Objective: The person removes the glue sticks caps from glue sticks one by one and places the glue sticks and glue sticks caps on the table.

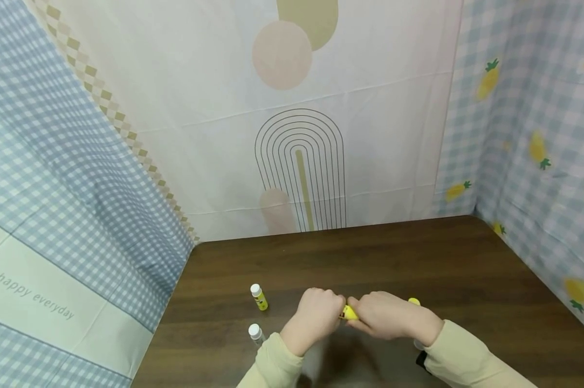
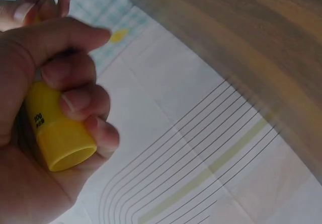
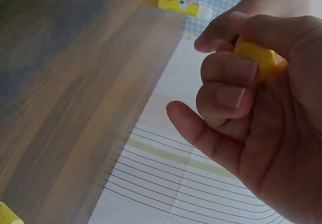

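My left hand (image 1: 316, 312) curls round a yellow glue stick (image 2: 53, 118) with small black print; its bottom end pokes out of the fist in the left wrist view. Meeting it from the right, my right hand (image 1: 386, 315) pinches a yellow part (image 3: 254, 57) between thumb and fingers, its little finger held away. Between both hands a short yellow stretch (image 1: 350, 312) shows. The fingers hide whether this is all one piece. Left of my hands stands a yellow glue stick with a white cap (image 1: 259, 297). Nearer me is another white-capped tube (image 1: 256, 333), partly behind my left sleeve.
Behind my right wrist a yellow end (image 1: 414, 301) shows, the rest hidden. A small black item (image 1: 423, 361) sits by the right sleeve. The dark wooden table (image 1: 350, 258) is bordered by a hanging white cloth (image 1: 393, 134) and blue checked cloths (image 1: 529, 178).
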The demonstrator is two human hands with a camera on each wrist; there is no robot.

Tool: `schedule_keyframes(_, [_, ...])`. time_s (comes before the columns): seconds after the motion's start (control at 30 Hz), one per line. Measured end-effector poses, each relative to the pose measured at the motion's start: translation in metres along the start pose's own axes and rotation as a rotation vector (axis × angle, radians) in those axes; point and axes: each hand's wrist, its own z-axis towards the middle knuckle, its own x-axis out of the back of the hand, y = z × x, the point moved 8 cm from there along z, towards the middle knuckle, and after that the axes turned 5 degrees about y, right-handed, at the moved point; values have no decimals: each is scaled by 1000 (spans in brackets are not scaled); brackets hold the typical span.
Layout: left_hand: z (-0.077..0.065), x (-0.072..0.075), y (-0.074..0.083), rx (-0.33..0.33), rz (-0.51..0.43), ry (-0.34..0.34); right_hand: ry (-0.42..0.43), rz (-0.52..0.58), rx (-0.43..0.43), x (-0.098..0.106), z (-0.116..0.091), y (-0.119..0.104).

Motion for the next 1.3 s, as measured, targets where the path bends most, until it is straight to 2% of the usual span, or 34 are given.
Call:
schedule_keyframes(0.1, [1,-6,-1,11,-60,-89,15,-32,-2,-3,0,0])
schedule_keyframes(0.27, [3,-19,-6,51,-194,-217,109,-222,63,-2,1,-6])
schedule_keyframes(0.37, [4,-22,-9,100,-247,-228,108,-203,47,-2,2,-2])
schedule_keyframes(0.4, [5,-21,-9,108,-235,-198,98,-172,31,-2,2,1])
schedule_keyframes(0.47, [5,-12,-7,103,-150,-72,63,-63,-14,-1,2,9])
schedule_keyframes(0.6, [-2,21,1,60,40,302,29,165,-68,8,2,18])
schedule_keyframes(0.67, [-8,35,5,28,57,447,26,257,-80,13,0,21])
schedule_keyframes(0.77, [-17,51,8,-26,37,579,35,331,-87,23,-1,23])
schedule_keyframes(0.87, [-23,60,6,-56,26,627,43,386,-91,31,-1,23])
schedule_keyframes(1.0, [-25,63,3,-63,-4,642,52,415,-86,36,1,23])
schedule_keyframes(1.1, [-25,62,3,-61,-19,622,64,379,-49,36,0,21])
schedule_keyframes(1.3, [-22,55,6,-62,-28,546,97,233,20,33,-3,16])
